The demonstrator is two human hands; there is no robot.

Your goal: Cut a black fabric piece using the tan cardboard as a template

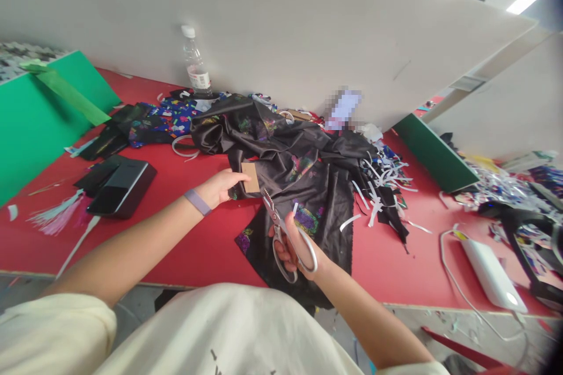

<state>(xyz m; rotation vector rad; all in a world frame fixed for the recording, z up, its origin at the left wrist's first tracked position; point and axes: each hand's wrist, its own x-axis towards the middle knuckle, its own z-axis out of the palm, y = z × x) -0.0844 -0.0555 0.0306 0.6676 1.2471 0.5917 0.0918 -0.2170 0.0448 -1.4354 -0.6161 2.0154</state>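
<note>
My left hand [224, 185] is closed with its thumb on a small tan cardboard piece [251, 178], pressing it against black satiny fabric [328, 187]. Colourful shiny motifs show on the cloth, which spreads over the table in folds and hangs past the front edge. Grey-handled scissors [307, 249] with toothed blades are in my right hand [303, 246], fingers and thumb through the loops. The blades point up and away from me, just right of the cardboard. They look nearly closed, and I cannot tell whether they touch the cloth.
On the red table [185, 246], a dark boxy device [121, 186] stands left. A plastic bottle [196, 64] and blue patterned cloth [169, 120] lie behind. White strip scraps [378, 181] and a white power bank [495, 272] are right. Green panels [30, 129] and a pale partition [264, 17] border the space.
</note>
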